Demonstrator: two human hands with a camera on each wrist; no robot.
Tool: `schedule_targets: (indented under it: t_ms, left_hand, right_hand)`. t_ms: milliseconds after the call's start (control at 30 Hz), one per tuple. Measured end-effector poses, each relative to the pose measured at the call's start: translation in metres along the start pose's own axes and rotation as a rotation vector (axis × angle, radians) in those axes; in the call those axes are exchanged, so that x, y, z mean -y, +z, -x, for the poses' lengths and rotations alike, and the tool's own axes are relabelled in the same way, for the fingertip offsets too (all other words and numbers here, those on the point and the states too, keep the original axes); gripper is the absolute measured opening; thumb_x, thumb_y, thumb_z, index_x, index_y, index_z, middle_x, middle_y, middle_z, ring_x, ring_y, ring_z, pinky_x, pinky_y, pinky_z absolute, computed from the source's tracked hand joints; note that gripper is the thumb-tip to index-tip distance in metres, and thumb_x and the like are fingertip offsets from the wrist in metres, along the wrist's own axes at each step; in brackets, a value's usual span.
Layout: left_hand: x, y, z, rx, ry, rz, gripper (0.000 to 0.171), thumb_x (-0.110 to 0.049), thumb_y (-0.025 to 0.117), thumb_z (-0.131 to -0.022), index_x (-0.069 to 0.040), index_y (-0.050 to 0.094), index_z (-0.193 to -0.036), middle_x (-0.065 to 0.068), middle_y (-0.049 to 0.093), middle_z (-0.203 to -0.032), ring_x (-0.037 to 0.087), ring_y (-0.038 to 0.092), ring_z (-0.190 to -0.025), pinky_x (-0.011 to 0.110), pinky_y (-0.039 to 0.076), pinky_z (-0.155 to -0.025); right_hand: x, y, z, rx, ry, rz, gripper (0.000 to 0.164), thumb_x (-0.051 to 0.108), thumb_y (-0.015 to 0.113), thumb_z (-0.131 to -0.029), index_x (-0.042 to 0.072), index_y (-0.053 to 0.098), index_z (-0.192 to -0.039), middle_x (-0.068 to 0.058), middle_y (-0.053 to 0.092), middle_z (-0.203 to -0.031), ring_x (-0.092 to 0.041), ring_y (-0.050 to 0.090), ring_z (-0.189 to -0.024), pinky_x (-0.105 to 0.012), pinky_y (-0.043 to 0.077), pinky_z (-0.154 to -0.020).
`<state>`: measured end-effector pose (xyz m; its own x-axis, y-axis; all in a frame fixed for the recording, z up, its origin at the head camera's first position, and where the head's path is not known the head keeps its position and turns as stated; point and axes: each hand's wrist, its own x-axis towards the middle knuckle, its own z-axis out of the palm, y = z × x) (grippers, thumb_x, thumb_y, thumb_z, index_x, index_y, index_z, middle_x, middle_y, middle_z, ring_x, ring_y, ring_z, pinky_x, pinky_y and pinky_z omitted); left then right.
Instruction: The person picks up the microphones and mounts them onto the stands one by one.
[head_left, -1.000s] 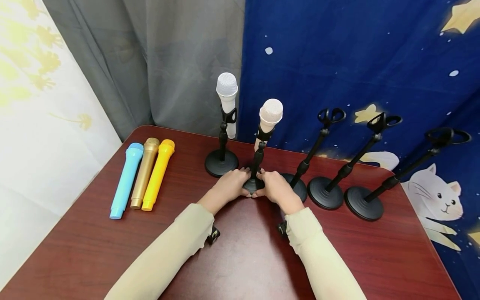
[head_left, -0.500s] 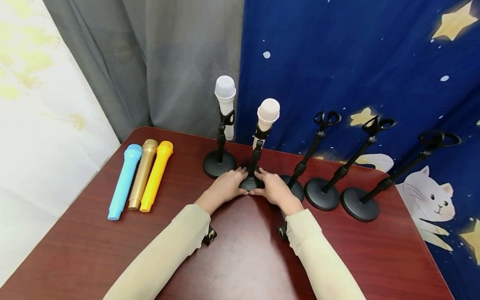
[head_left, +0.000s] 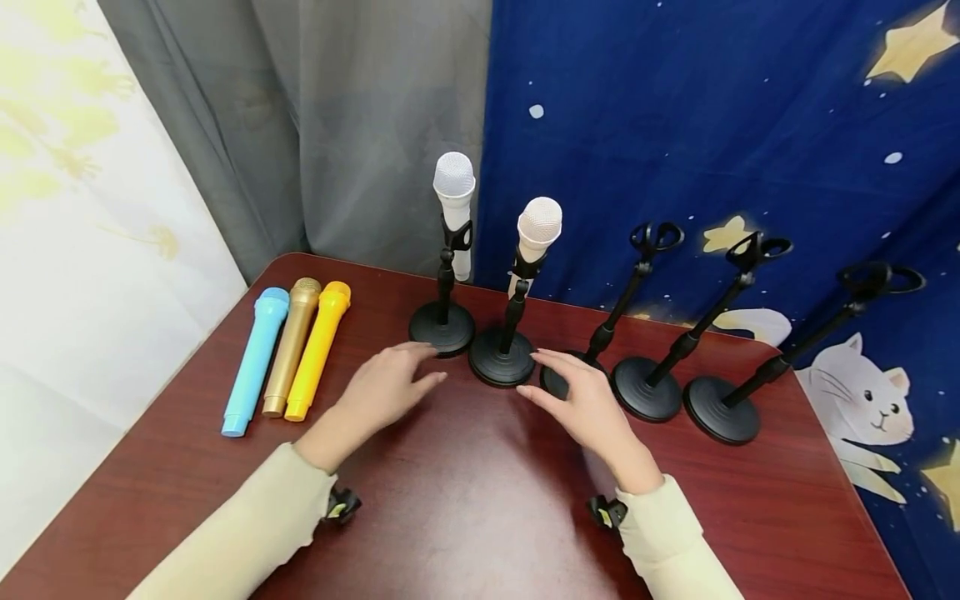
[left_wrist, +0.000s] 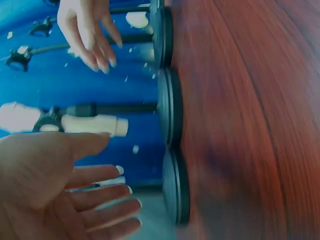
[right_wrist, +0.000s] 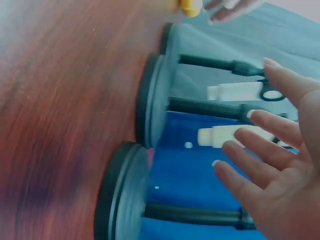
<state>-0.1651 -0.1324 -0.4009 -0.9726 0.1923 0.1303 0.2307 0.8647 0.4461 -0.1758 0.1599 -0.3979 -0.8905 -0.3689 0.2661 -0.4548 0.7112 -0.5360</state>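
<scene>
In the head view a white microphone (head_left: 454,179) is clipped upright in the black desk stand (head_left: 442,329) at the back. Beside it a pale pink microphone (head_left: 540,223) sits in the clip of a second stand (head_left: 491,371). My left hand (head_left: 386,385) is off to the left of that second base, fingers spread and holding nothing. On the other side my right hand (head_left: 588,404) also holds nothing, its fingertips close to the base's right edge. The left wrist view shows straight, loose fingers (left_wrist: 107,202); in the right wrist view the fingers (right_wrist: 260,165) are likewise extended.
To the right, three black stands (head_left: 573,377), (head_left: 648,390), (head_left: 722,410) hold no microphones and lean right in view. Blue (head_left: 255,362), gold (head_left: 291,350) and yellow microphones (head_left: 318,354) lie side by side at the left of the brown table (head_left: 465,508). Curtains hang behind.
Both hands have let go of the second stand's base and drawn apart, the left hand leftward and the right hand slightly right. The stand remains upright with its microphone.
</scene>
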Motion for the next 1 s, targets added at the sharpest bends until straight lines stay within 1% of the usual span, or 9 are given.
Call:
schedule_targets:
  t_ms: [133,300,467,533,600,700,833,900,1000]
  left_hand:
    - [0.02,-0.02,0.009,-0.056,-0.122,-0.053,0.049,-0.034,0.068,-0.096,-0.003,0.063,-0.134,0.019,0.066,-0.133,0.037,0.064,-0.121,0.055,0.054,-0.097]
    - [0.047,-0.035,0.007,-0.121,-0.276,-0.169,0.059,-0.035,0.065,-0.097,0.01,0.055,-0.133,0.032,0.063,-0.125,0.048,0.063,-0.109,0.061,0.055,-0.089]
    - [0.07,-0.038,0.003,-0.078,-0.413,-0.209,0.064,-0.038,0.062,-0.097,0.015,0.048,-0.13,0.034,0.055,-0.118,0.048,0.054,-0.104,0.062,0.055,-0.08]
    - [0.076,-0.037,0.001,-0.058,-0.439,-0.218,0.064,-0.037,0.063,-0.097,0.016,0.047,-0.128,0.034,0.052,-0.118,0.048,0.051,-0.104,0.062,0.054,-0.079]
    - [0.081,-0.035,0.0,-0.047,-0.448,-0.234,0.065,-0.037,0.064,-0.097,0.018,0.047,-0.127,0.035,0.051,-0.116,0.048,0.049,-0.103,0.061,0.055,-0.076]
    - [0.085,-0.033,-0.003,-0.042,-0.449,-0.258,0.067,-0.035,0.063,-0.097,0.02,0.045,-0.13,0.038,0.049,-0.114,0.049,0.049,-0.102,0.061,0.056,-0.075]
    - [0.091,-0.029,-0.008,-0.01,-0.447,-0.304,0.07,-0.034,0.062,-0.098,0.023,0.043,-0.132,0.04,0.051,-0.112,0.05,0.053,-0.099,0.06,0.057,-0.08]
    - [0.094,-0.027,-0.011,0.017,-0.459,-0.323,0.069,-0.034,0.062,-0.098,0.024,0.044,-0.129,0.039,0.053,-0.11,0.048,0.057,-0.096,0.058,0.057,-0.081]
    - [0.097,-0.025,-0.016,0.083,-0.505,-0.351,0.066,-0.036,0.061,-0.098,0.022,0.045,-0.125,0.036,0.057,-0.107,0.044,0.062,-0.089,0.053,0.059,-0.075]
  right_hand:
    - [0.004,-0.014,0.016,-0.157,-0.039,-0.037,0.044,0.04,0.08,-0.086,0.023,0.071,-0.125,0.003,0.071,-0.127,-0.015,0.067,-0.12,-0.036,0.053,-0.101]
    - [0.004,-0.028,0.028,-0.399,-0.037,-0.065,0.036,0.027,0.085,-0.083,0.021,0.075,-0.118,0.003,0.076,-0.113,-0.006,0.069,-0.102,-0.012,0.049,-0.086]
    - [0.002,-0.04,0.032,-0.603,0.016,-0.126,0.034,0.018,0.085,-0.083,0.015,0.076,-0.116,-0.004,0.076,-0.109,0.008,0.064,-0.098,-0.005,0.049,-0.081]
    - [0.001,-0.045,0.033,-0.655,0.052,-0.137,0.036,0.018,0.084,-0.083,0.014,0.075,-0.118,-0.005,0.075,-0.112,0.006,0.064,-0.101,-0.006,0.051,-0.083]
    - [0.0,-0.049,0.033,-0.675,0.106,-0.14,0.04,0.02,0.083,-0.084,0.015,0.073,-0.123,-0.006,0.072,-0.118,-0.001,0.065,-0.105,-0.005,0.05,-0.083]
    - [-0.002,-0.055,0.033,-0.651,0.202,-0.155,0.049,0.026,0.081,-0.087,0.016,0.065,-0.133,-0.006,0.066,-0.128,-0.014,0.066,-0.113,-0.004,0.048,-0.086]
    - [-0.004,-0.058,0.032,-0.593,0.308,-0.198,0.057,0.032,0.077,-0.091,0.018,0.056,-0.142,-0.002,0.059,-0.138,-0.018,0.063,-0.123,-0.005,0.047,-0.089]
    - [-0.006,-0.058,0.03,-0.571,0.343,-0.232,0.059,0.033,0.076,-0.091,0.018,0.054,-0.144,0.0,0.058,-0.142,-0.018,0.062,-0.126,-0.009,0.049,-0.092]
    - [-0.011,-0.056,0.025,-0.528,0.391,-0.288,0.061,0.037,0.074,-0.092,0.018,0.051,-0.146,0.0,0.056,-0.145,-0.019,0.059,-0.13,-0.025,0.054,-0.1]
